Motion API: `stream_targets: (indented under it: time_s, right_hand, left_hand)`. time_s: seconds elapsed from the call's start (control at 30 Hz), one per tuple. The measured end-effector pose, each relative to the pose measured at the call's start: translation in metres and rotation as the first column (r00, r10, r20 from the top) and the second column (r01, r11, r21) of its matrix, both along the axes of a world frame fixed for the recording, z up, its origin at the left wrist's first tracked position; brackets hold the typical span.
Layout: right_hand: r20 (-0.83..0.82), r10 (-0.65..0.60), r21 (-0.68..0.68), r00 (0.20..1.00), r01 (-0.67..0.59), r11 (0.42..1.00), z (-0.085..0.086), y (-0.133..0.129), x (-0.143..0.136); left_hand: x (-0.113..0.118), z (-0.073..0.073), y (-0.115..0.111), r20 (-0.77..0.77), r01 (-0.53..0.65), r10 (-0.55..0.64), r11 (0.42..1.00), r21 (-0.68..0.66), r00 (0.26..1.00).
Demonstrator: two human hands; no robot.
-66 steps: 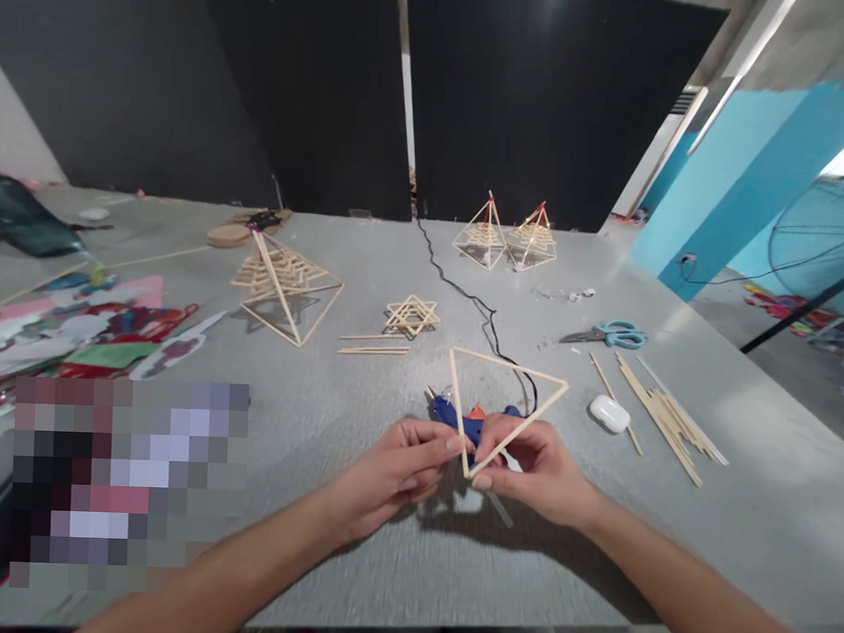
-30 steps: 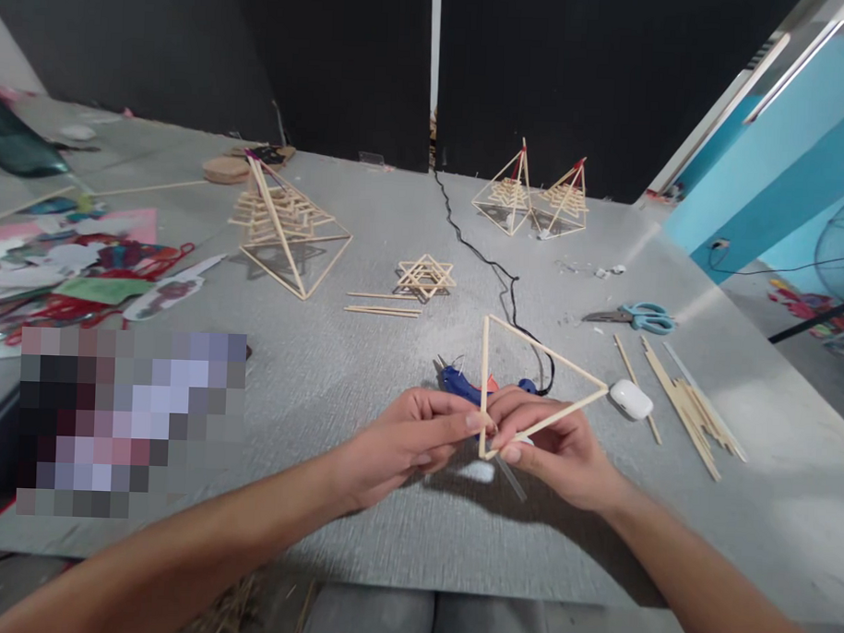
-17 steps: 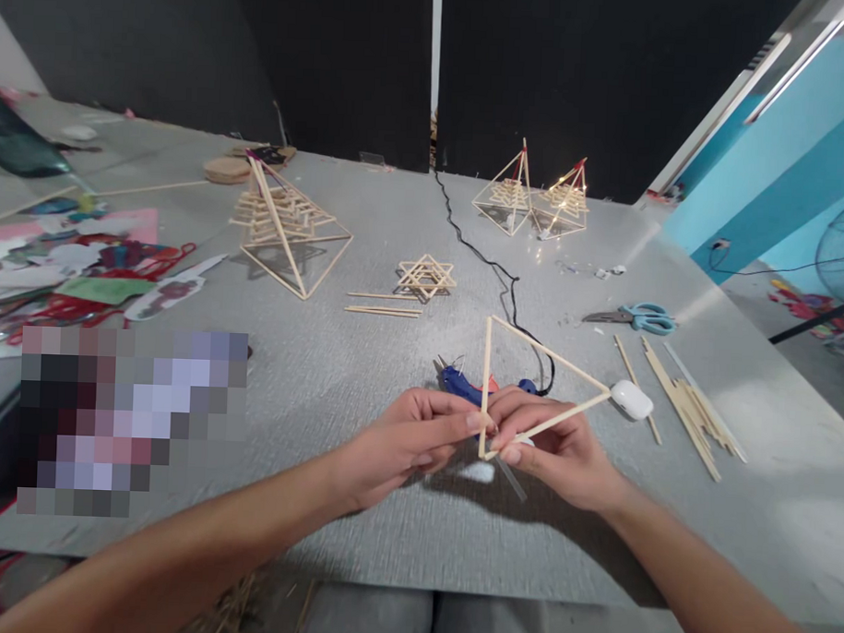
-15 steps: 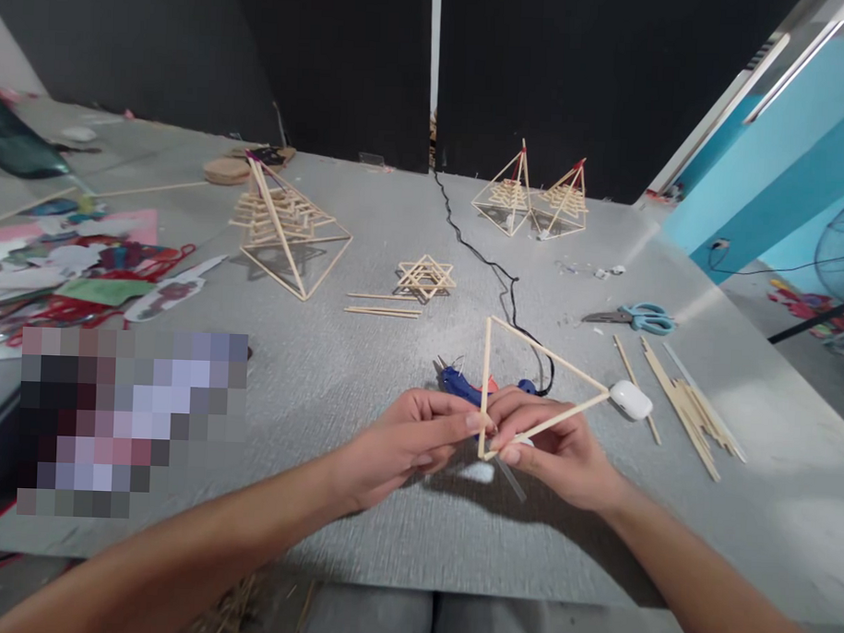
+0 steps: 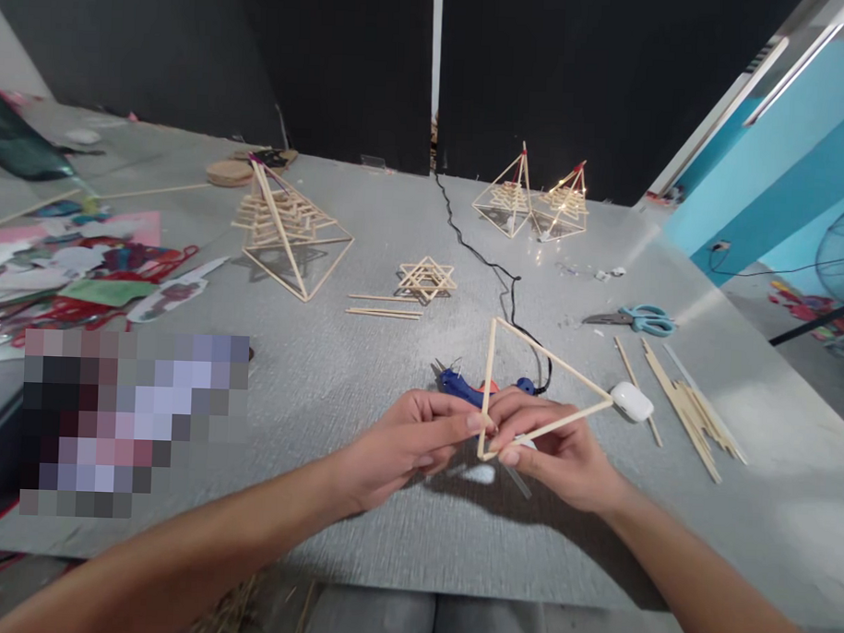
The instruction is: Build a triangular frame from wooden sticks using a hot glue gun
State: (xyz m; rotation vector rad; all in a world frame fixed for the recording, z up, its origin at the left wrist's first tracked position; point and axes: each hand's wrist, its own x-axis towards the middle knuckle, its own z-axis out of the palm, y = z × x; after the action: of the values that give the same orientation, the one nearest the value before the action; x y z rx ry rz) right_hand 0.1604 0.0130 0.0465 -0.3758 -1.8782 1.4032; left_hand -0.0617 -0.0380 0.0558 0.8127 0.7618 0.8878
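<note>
Between my hands is a triangle of thin wooden sticks (image 5: 553, 358), held up off the table by its near corner. The fingers of my left hand (image 5: 418, 438) pinch its left side just above that corner. My right hand (image 5: 562, 451) grips the lower right side beside the same corner. Behind the triangle lies a blue glue gun (image 5: 461, 384), partly hidden by my fingers and the sticks. A clear glue stick (image 5: 517, 480) shows below my right hand. Close to the triangle's right corner rests a white rounded case (image 5: 630, 402).
Loose sticks (image 5: 685, 409) and blue-handled scissors (image 5: 643, 319) lie at right. A stick star stack (image 5: 427, 280) sits mid-table. Stick pyramids stand at left (image 5: 293, 229) and at the back (image 5: 513, 204). A black cord (image 5: 466, 242) crosses the table; paper scraps (image 5: 104, 292) are heaped at left.
The triangle has tilted slightly, its top corner shifting a little to the right. Small lights now glow on the back right pyramid. Both hands keep their grip.
</note>
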Motion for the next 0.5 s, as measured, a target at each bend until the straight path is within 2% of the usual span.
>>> stream_targets:
  time_s: [0.27, 0.5]
  right_hand:
    - [-0.007, -0.032, 0.019, 0.999, 0.032, 0.999, -0.0008, 0.0002, -0.0007]
    - [-0.007, -0.081, 0.023, 0.997, 0.081, 0.996, -0.0044, -0.0013, -0.0021]
  left_hand:
    - [0.0002, 0.0013, -0.0004, -0.011, -0.023, 0.023, 1.0, 0.017, 1.0]
    - [-0.0021, -0.0001, 0.0025, -0.12, -0.039, 0.052, 0.994, 0.104, 0.991]
